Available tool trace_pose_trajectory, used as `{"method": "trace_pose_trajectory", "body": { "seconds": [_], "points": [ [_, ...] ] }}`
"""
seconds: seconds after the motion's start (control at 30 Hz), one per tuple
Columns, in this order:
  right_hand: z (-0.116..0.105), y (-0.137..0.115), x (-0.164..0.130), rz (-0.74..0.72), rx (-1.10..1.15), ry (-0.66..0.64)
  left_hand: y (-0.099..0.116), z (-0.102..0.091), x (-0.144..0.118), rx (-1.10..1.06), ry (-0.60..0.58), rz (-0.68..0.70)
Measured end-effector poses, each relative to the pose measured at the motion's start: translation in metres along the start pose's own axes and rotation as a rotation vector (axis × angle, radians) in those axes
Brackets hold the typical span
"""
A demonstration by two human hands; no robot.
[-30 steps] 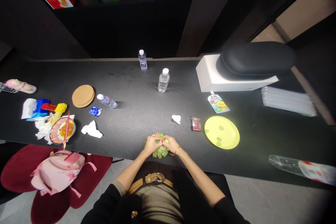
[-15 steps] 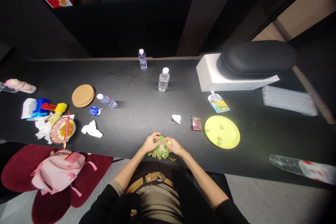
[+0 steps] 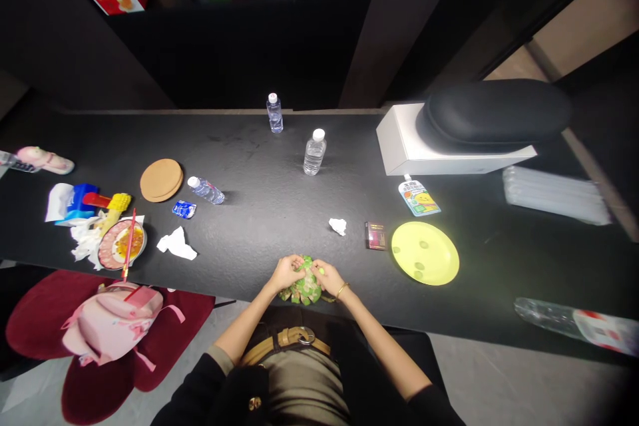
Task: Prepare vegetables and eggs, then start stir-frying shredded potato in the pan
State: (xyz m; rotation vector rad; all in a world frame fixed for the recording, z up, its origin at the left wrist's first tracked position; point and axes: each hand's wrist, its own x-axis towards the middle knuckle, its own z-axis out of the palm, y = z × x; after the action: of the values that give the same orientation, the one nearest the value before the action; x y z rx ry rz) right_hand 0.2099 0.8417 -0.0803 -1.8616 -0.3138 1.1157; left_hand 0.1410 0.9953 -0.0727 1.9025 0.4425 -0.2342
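In front of my belt, at the table's near edge, lies a green-and-tan patchy object [image 3: 307, 291] with a ragged lower rim; its kind is too small to make out. My left hand [image 3: 288, 273] bends over its upper left side, fingers closed on it. On the other side my right hand [image 3: 329, 277] pinches at the same object, and a small yellow-green bit [image 3: 321, 271] shows by its fingers. Both hands nearly meet at the top, so the fingertips partly hide what they grip. A crumpled white tissue [image 3: 338, 226] lies just beyond my hands.
To the right are a dark red box [image 3: 375, 235], a yellow plate [image 3: 424, 253], a drink pouch [image 3: 419, 197] and a plastic bottle [image 3: 574, 323]. Ahead stand two water bottles, the nearer [image 3: 314, 154] clear. A bowl [image 3: 121, 244] with chopsticks sits left.
The whole view has shifted slightly. Both hands stay on the green-and-tan object, with only small finger movements.
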Motion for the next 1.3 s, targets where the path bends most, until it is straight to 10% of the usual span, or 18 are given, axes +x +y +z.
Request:
{"method": "trace_pose_trajectory", "body": {
  "seconds": [0.57,0.8,1.03,1.3],
  "points": [
    [-0.001,-0.011,0.0,-0.127,-0.448,0.1,0.004,-0.001,0.014,-0.019,0.05,-0.018],
    [-0.005,-0.018,0.005,0.073,0.628,0.113,0.001,-0.007,0.015,-0.023,0.144,-0.04],
    [-0.028,-0.036,-0.01,0.136,0.951,-0.093,-0.005,-0.031,0.011,0.086,0.033,0.177],
    [0.0,-0.037,0.002,0.036,0.245,0.009,0.002,-0.037,0.001,0.267,-0.105,0.121]
  ]
}}
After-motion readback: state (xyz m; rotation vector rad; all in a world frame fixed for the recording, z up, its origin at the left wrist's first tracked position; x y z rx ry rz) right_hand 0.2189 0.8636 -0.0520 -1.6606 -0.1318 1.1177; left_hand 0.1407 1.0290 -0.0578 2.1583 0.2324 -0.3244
